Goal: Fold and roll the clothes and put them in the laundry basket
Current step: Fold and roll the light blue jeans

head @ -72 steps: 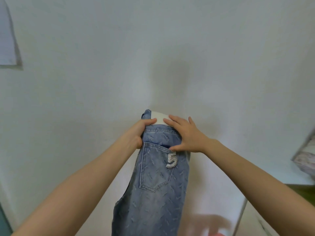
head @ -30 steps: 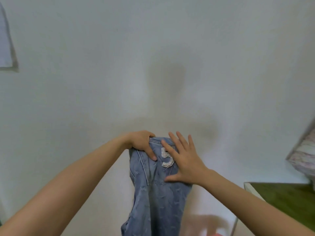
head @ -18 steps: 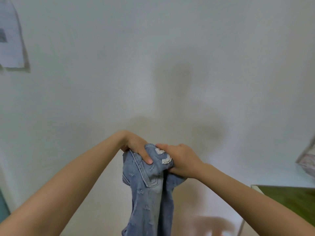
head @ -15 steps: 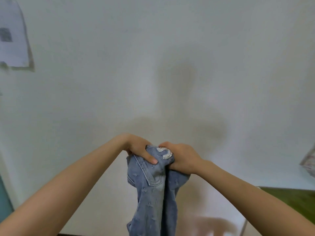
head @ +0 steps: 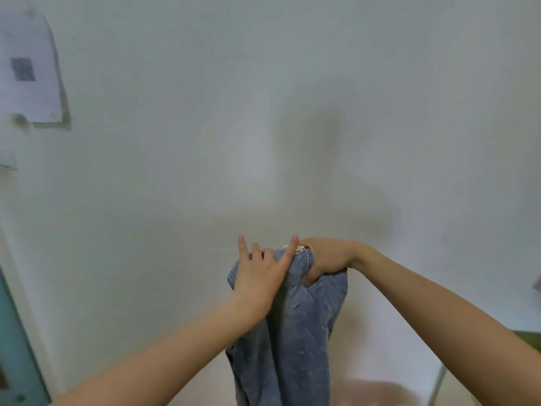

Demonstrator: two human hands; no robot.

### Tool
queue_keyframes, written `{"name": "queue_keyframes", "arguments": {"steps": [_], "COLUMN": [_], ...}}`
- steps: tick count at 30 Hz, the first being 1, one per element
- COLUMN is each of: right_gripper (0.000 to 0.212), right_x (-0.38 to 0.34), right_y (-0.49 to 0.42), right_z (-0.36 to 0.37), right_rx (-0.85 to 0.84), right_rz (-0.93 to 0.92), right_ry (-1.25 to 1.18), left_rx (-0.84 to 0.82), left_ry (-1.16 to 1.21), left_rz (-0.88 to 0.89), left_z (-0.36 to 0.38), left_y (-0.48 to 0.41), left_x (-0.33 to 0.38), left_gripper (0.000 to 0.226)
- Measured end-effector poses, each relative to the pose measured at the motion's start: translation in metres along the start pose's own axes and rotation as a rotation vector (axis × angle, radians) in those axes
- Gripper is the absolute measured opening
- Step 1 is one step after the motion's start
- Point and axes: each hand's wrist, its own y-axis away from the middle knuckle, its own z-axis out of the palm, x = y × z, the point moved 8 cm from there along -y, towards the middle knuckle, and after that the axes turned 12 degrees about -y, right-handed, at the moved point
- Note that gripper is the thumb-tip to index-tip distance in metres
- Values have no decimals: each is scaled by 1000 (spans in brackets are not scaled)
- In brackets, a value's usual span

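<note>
A pair of light blue jeans (head: 304, 323) hangs in the air in front of a pale wall, its legs running down past the bottom edge. My right hand (head: 325, 259) grips the bunched top of the jeans, thumb tucked into a fold, beside a beaded patch. My left hand (head: 260, 276) lies flat against the left side of the top, fingers straight and spread, pointing up. No laundry basket is in view.
The pale wall (head: 292, 112) fills most of the view. A paper sheet (head: 26, 68) hangs on it at the upper left. A teal panel (head: 14, 353) stands at the lower left. A green surface edge (head: 527, 338) shows at the lower right.
The jeans' top was lowered and bunched from a flat, held-up spread. My left hand let go of its grip and now lies flat with fingers straight; my right hand keeps hold.
</note>
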Motion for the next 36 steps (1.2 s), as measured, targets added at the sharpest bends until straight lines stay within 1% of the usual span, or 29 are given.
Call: {"name": "queue_keyframes", "arguments": {"steps": [2,3,4,6,7,8,9,10,11,12,13,15,17,19,20,22,23,25,26,27,28,29,31,32,34,35,36], "right_gripper": [51,50,48,45,46,52,64,80,94,102,104,107,125,145,150,150,145,127,119,114,110,105,95,90,83,80,77], "right_x": [4,6,10,17,21,25,25,25,22,14,2,-11,-10,3,9,10,7,0,0,0,0,1,3,7,9,8,8], "right_y": [3,5,6,9,11,12,14,17,20,24,30,41,48,47,46,47,48,49,48,47,44,41,36,33,30,30,29], "right_z": [3,6,10,18,20,19,16,12,8,8,13,40,64,73,71,64,62,57,55,54,52,50,44,41,34,31,29], "right_rx": [-56,-83,-115,-160,-169,-152,-118,-54,47,167,278,428,551,600,615,627,648,690,698,691,672,639,579,554,521,497,473], "right_rz": [7,21,40,96,127,156,170,184,186,158,96,14,-22,-15,-28,-83,-130,-221,-238,-238,-241,-217,-157,-124,-100,-97,-105], "right_ry": [-22,-34,-56,-102,-105,-79,-19,83,214,356,456,500,609,700,713,688,669,597,579,571,566,547,494,444,381,371,361], "left_rx": [-10,-28,-37,-12,-10,-38,-86,-148,-219,-290,-349,-437,-521,-558,-573,-605,-616,-640,-646,-634,-589,-494,-240,-156,-31,56,156], "left_ry": [97,139,171,223,245,247,242,237,237,241,246,288,392,465,483,523,528,503,489,475,436,353,147,96,24,0,5], "left_rz": [25,44,65,91,101,113,124,135,143,148,156,173,195,252,282,307,320,341,340,328,302,257,147,117,117,109,94], "left_z": [5,9,13,16,16,18,20,24,28,32,34,32,27,24,23,24,24,21,18,16,12,9,1,1,10,16,19], "left_y": [-7,-11,-15,-23,-25,-27,-29,-32,-34,-35,-37,-39,-38,-38,-37,-35,-35,-33,-32,-32,-31,-30,-20,-8,12,19,24], "left_x": [-7,-7,-5,-2,-1,1,2,3,3,3,2,0,0,3,5,6,6,3,1,-1,-4,-6,-3,6,27,32,30], "left_gripper": [111,110,104,77,61,48,43,44,49,55,61,71,74,70,68,64,62,54,52,55,64,78,115,127,133,129,119]}}
